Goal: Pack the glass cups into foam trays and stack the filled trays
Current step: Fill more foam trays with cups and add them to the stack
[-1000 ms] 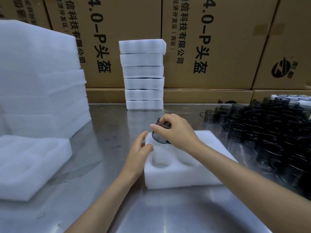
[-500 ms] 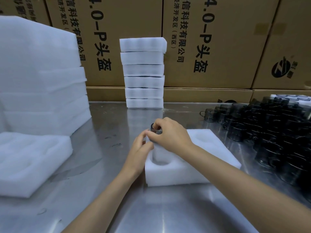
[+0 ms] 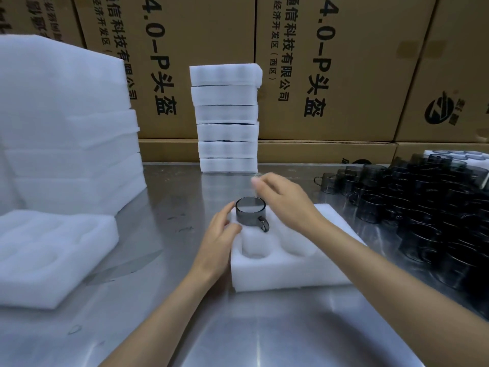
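One smoked-glass cup [image 3: 250, 213] sits upright in the far-left pocket of the foam tray [image 3: 291, 271] at the centre of the frame, its handle pointing toward you. Your left hand [image 3: 221, 235] rests against the tray's left edge, fingers loosely straight and touching the foam beside the cup, gripping nothing. Your right hand [image 3: 284, 201] hovers just above and right of the cup, fingers relaxed and a little blurred, nothing in it. Two empty pockets show in the tray's near row. At right, a crowd of dark glass cups [image 3: 423, 207] waits on the steel table [image 3: 238, 327]. A stack of filled trays [image 3: 226, 117] stands at upper centre, against cardboard cartons [image 3: 330, 62]; spare foam [image 3: 60, 128] is piled at left.
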`<move>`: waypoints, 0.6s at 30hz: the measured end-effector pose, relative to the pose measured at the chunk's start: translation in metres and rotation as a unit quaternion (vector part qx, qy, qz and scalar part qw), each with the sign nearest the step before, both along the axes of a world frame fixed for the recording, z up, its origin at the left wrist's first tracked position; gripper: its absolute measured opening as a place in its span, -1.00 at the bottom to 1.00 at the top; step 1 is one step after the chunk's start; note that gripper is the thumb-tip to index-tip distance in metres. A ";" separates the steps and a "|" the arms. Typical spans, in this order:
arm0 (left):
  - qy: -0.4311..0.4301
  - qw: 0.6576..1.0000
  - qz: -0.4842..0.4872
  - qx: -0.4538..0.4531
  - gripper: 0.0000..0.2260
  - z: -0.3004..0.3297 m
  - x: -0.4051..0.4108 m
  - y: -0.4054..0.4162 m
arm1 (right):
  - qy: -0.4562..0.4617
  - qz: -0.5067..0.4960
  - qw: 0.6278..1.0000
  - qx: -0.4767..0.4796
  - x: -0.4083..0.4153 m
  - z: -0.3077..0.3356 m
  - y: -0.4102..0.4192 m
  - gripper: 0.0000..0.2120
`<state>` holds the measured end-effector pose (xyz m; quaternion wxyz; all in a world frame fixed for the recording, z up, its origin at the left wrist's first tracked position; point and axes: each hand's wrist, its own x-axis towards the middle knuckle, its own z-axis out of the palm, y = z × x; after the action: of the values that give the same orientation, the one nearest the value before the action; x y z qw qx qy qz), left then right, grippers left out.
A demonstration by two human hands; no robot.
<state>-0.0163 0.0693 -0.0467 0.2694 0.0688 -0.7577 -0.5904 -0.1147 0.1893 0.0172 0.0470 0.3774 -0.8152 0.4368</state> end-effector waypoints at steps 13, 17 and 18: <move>0.007 0.948 0.037 -0.315 -0.59 0.000 0.010 -0.011 | 0.109 0.071 0.961 0.244 0.005 -0.025 0.036 -0.60; -0.005 0.954 0.042 -0.297 -0.57 0.001 0.008 -0.011 | 0.115 0.076 0.950 0.279 0.003 -0.026 0.034 -0.58; -0.005 0.955 0.042 -0.294 -0.57 0.001 0.007 -0.010 | 0.113 0.075 0.950 0.280 0.002 -0.027 0.034 -0.58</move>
<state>-0.0091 0.0595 -0.0456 0.2981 0.0211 -0.8957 -0.3292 -0.1128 0.2230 -0.0096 -0.0015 0.4826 -0.8634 0.1472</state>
